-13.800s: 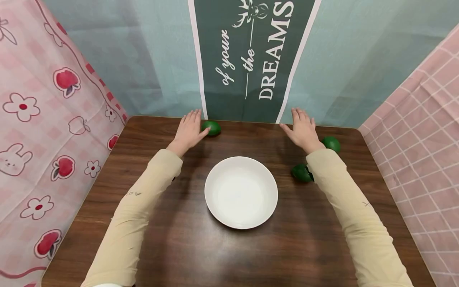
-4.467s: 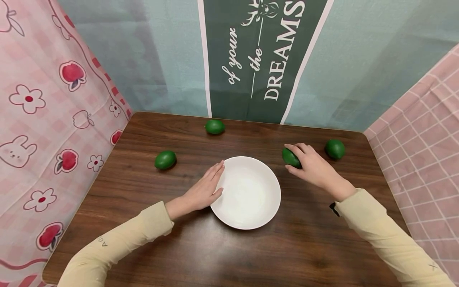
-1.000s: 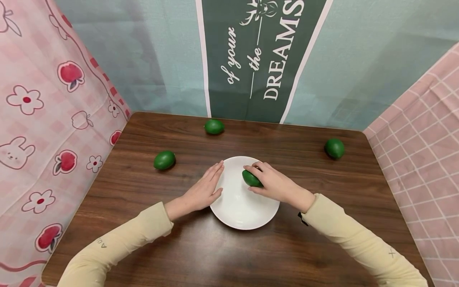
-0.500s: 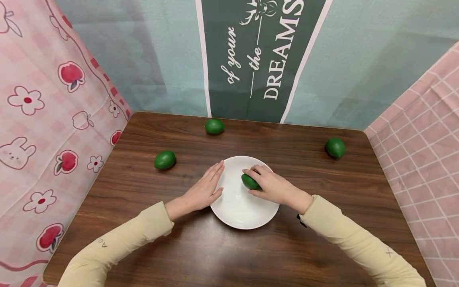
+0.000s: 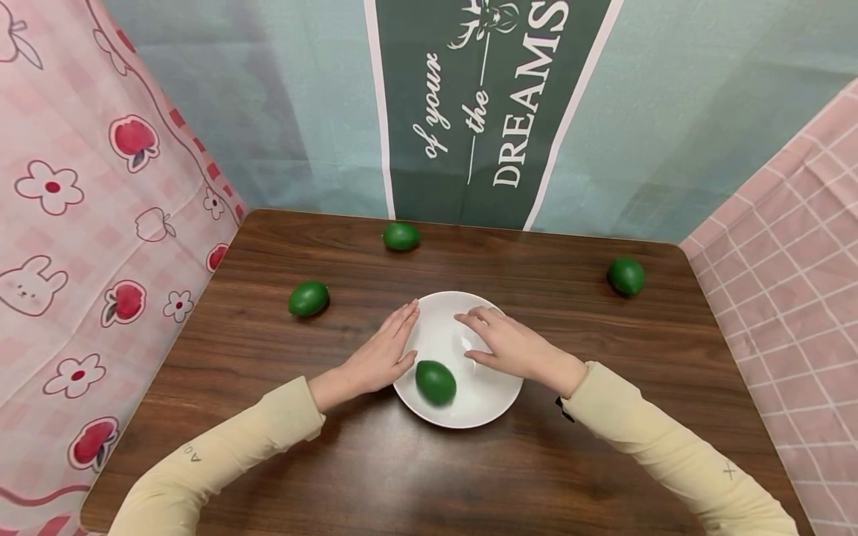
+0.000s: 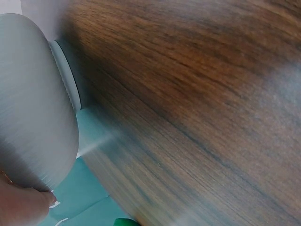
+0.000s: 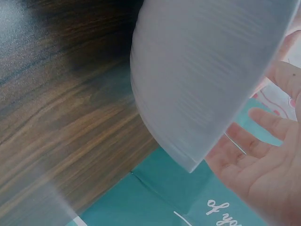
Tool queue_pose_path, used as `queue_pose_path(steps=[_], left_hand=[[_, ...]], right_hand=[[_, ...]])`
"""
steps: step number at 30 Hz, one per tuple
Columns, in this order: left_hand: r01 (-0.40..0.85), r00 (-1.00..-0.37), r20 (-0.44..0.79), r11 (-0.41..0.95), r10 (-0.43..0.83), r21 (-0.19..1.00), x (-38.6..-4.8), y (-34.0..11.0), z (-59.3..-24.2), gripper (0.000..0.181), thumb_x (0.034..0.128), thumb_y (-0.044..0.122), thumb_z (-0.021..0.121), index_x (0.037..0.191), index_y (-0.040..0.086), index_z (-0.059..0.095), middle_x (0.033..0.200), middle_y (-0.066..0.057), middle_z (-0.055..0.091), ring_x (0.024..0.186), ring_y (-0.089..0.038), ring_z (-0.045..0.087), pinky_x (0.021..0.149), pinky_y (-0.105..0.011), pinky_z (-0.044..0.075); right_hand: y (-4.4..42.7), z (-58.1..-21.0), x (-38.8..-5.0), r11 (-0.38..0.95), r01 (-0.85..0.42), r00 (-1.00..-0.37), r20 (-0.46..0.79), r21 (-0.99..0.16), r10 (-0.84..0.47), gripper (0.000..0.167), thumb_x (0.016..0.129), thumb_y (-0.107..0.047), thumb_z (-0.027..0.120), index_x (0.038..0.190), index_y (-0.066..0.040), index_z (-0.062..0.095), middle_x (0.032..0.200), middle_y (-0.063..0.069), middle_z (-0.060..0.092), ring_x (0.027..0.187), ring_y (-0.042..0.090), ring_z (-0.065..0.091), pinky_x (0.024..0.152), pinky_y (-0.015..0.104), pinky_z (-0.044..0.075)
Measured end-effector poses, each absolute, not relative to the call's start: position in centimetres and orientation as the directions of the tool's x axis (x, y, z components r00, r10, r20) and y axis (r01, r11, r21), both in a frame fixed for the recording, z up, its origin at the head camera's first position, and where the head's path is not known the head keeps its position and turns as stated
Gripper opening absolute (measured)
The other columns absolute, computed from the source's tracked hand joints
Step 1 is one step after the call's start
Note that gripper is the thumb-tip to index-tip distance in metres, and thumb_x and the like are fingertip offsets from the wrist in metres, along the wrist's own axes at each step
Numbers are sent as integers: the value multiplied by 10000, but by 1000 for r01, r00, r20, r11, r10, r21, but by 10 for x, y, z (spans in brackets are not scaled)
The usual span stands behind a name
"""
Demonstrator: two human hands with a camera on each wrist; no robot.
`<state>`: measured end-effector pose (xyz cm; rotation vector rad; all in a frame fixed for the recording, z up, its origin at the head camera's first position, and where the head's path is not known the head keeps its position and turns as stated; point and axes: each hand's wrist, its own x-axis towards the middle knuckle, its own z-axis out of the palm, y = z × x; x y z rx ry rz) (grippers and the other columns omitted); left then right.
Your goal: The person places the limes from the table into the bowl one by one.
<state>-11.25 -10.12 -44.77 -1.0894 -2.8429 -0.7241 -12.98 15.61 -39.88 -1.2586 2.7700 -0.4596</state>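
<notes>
A white bowl (image 5: pixel 479 394) stands at the middle of the table, with one green lime (image 5: pixel 436 383) lying at its front left inside. My left hand (image 5: pixel 378 353) lies with straight fingers along the bowl's left rim. Over the right part of the bowl, my right hand (image 5: pixel 509 344) has its fingers and thumb parted, with nothing between them. In the right wrist view, the bowl's outer wall (image 7: pixel 197 70) hides part of the right hand (image 7: pixel 263 160). The left wrist view shows the bowl's side (image 6: pixel 37 103) and a bit of the left hand (image 6: pixel 21 205).
Three more limes rest on the wooden table (image 5: pixel 395 476): a left lime (image 5: pixel 308 298), a back lime (image 5: pixel 401 236) and a right lime (image 5: pixel 626 277). A blue-green cloth (image 5: pixel 322 112) hangs behind; pink cloths hang at both sides.
The right hand brought a lime from the table's right side into the bowl and has let it go. The lime has moved toward the bowl's front left. The left hand has stayed still lately.
</notes>
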Motion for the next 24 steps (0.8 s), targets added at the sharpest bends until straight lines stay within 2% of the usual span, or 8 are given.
queue_pose_path(steps=[14,22,24], left_hand=[[665,-738,250,611,627,430,-114,-102,-452,647,866,163,522,1382,-112,243,1472,-215,192,1339,-325,217,1094,-400,204],[693,-716,305,584,628,422,-114,-104,-459,621,921,214,429,1414,-74,187,1499,-164,142,1361,-281,172,1104,-366,174],[688,-720,299,589,627,424,-113,-103,-456,623,908,196,452,1404,-88,206,1491,-179,160,1353,-298,190,1100,-378,184]], right_hand=[[163,-385,-137,646,-715,-679,48,-266,-732,550,826,-250,663,1293,-30,473,1161,110,520,1025,243,512,879,387,454],[172,-378,-142,644,-723,-679,90,-250,-728,542,831,-246,657,1291,-25,476,1147,114,521,1017,252,513,868,399,456],[174,-377,-143,643,-726,-678,93,-244,-729,539,832,-245,655,1289,-23,476,1149,116,519,1017,257,515,865,404,457]])
